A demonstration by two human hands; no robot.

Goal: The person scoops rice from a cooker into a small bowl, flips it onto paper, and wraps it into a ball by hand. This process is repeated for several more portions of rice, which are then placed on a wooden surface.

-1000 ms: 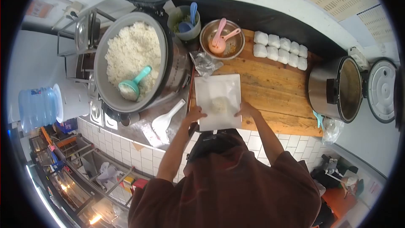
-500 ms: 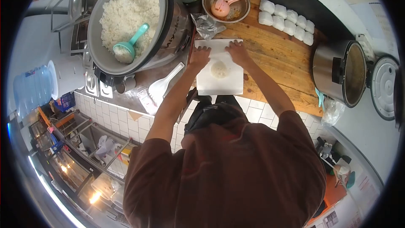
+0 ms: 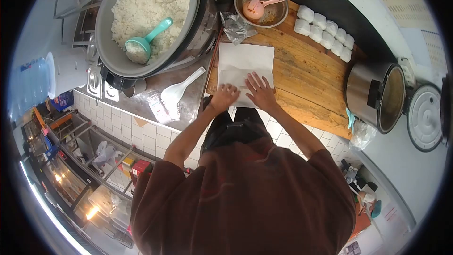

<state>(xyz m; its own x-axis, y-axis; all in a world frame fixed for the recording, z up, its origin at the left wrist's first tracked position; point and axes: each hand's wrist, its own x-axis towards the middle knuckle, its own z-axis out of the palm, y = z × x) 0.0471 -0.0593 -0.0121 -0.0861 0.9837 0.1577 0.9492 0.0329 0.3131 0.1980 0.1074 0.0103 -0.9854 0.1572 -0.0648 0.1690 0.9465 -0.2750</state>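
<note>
A sheet of white wrapping paper (image 3: 246, 56) lies on the wooden table, with a crease or layer edge across its middle. My right hand (image 3: 260, 93) rests flat on the paper's near half, fingers spread. Beside it, my left hand (image 3: 226, 96) has its fingers bent in against the paper near its left edge. The rice mound does not show; paper and hands cover that area.
Left stands a large cooker of rice (image 3: 153, 0) with a teal scoop (image 3: 150, 38). A white paddle (image 3: 181, 92) lies below it. Behind are crumpled foil (image 3: 236, 27), a metal bowl (image 3: 273, 18) with pink spoons, and several white wrapped bundles (image 3: 327, 40). An open steel pot (image 3: 368, 89) stands right.
Both my hands have come from the paper's far edge back to its near half. Paper now covers the rice mound that was visible. The camera view has shifted slightly.
</note>
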